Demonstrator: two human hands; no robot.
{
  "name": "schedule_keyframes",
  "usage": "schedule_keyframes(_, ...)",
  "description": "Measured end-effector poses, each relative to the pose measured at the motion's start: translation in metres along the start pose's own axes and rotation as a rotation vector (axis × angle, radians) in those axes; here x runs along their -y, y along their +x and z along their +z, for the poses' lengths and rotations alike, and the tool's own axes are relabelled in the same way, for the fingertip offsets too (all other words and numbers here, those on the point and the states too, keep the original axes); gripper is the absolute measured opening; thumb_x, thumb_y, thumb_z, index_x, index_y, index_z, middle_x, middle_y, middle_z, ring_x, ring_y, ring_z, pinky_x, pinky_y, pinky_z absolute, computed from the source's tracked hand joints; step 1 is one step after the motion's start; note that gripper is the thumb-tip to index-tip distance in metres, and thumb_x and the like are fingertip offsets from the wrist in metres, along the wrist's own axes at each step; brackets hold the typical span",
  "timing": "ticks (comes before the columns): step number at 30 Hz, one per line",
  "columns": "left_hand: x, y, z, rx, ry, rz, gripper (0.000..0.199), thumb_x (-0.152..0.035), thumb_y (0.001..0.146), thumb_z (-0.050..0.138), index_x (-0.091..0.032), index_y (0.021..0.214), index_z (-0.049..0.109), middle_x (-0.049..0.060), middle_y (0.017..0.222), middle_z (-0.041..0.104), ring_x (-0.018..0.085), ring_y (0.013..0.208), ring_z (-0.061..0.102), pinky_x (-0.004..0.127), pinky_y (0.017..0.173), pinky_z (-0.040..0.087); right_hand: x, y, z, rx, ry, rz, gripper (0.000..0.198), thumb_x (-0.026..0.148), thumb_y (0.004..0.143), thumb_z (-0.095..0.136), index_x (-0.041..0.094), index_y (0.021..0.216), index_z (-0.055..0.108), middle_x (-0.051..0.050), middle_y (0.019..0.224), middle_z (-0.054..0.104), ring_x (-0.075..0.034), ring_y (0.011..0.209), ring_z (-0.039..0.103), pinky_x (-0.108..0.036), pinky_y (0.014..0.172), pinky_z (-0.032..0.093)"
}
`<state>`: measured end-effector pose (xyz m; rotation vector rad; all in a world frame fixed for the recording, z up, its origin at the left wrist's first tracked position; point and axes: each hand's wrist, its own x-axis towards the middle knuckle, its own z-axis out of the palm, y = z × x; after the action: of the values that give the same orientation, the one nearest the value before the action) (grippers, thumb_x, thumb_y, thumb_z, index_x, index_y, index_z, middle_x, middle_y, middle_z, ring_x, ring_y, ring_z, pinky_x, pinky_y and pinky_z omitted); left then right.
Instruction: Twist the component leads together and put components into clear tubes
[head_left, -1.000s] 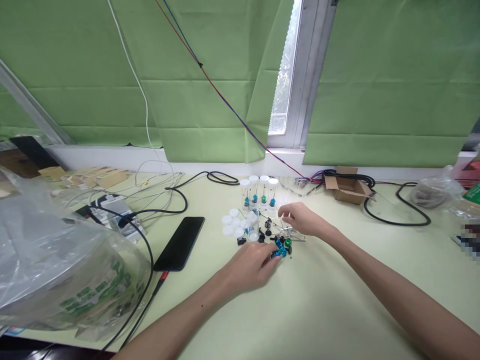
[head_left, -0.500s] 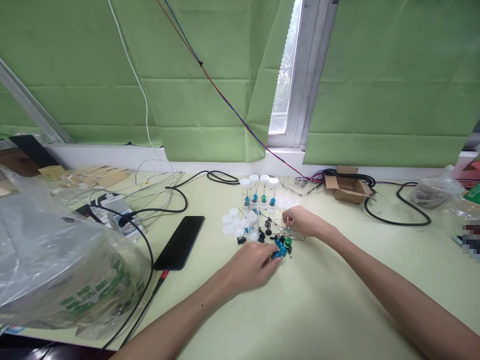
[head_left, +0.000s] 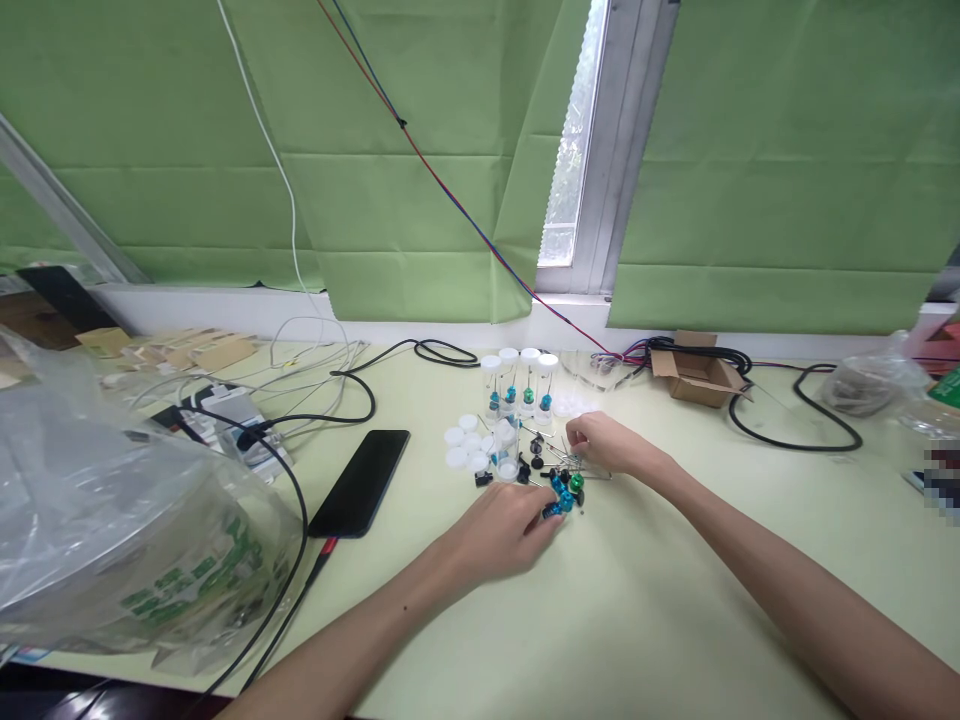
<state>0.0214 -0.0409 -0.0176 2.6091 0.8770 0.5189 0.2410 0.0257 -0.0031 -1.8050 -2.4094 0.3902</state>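
My left hand [head_left: 514,522] rests on the table with its fingers curled closed against a small blue metal part [head_left: 564,499]. A green part [head_left: 576,482] and several black knob-like pieces [head_left: 537,450] lie just beyond its fingertips. My right hand [head_left: 598,441] reaches down among thin metal rods [head_left: 556,447], thumb and fingers pinched; what they hold is hidden. Behind the pile stands a row of clear white-capped tubes [head_left: 528,385], with blue or green parts inside. Left of the pile are loose white caps [head_left: 469,442] and a clear tube [head_left: 507,455].
A black phone [head_left: 360,484] with a cable lies left of my left arm. A large plastic bag [head_left: 135,530] fills the left side. A power strip [head_left: 232,415] with cords sits behind it. An open cardboard box [head_left: 697,378] and black cable [head_left: 795,445] are at the back right.
Both hands stay nearly in place. My right fingers have shifted very slightly among the rods; the view has tilted a little.
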Motion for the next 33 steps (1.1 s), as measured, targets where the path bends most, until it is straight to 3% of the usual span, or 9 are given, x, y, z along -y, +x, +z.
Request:
schedule_keyframes(11, 0.002, 0.001, 0.001, 0.005, 0.004, -0.007, 0.027, -0.029, 0.095, 0.041, -0.021, 0.069, 0.038, -0.001, 0.064, 0.052, 0.014, 0.055, 0.043, 0.028, 0.054, 0.026, -0.008, 0.006, 0.01, -0.01, -0.053, -0.002, 0.013, 0.007, 0.082, 0.055, 0.015, 0.072, 0.06, -0.011, 0.089, 0.065, -0.019, 0.08, 0.058, -0.024, 0.06, 0.033)
schedule_keyframes(33, 0.001, 0.001, 0.002, -0.021, 0.014, -0.02, 0.027, -0.027, 0.095, 0.043, -0.02, 0.069, 0.043, -0.002, 0.063, 0.053, 0.012, 0.054, 0.045, 0.028, 0.053, 0.027, 0.004, -0.015, -0.023, -0.03, -0.092, -0.067, 0.023, 0.012, 0.087, 0.049, 0.02, 0.067, 0.042, -0.005, 0.08, 0.057, -0.016, 0.07, 0.05, -0.026, 0.058, 0.032)
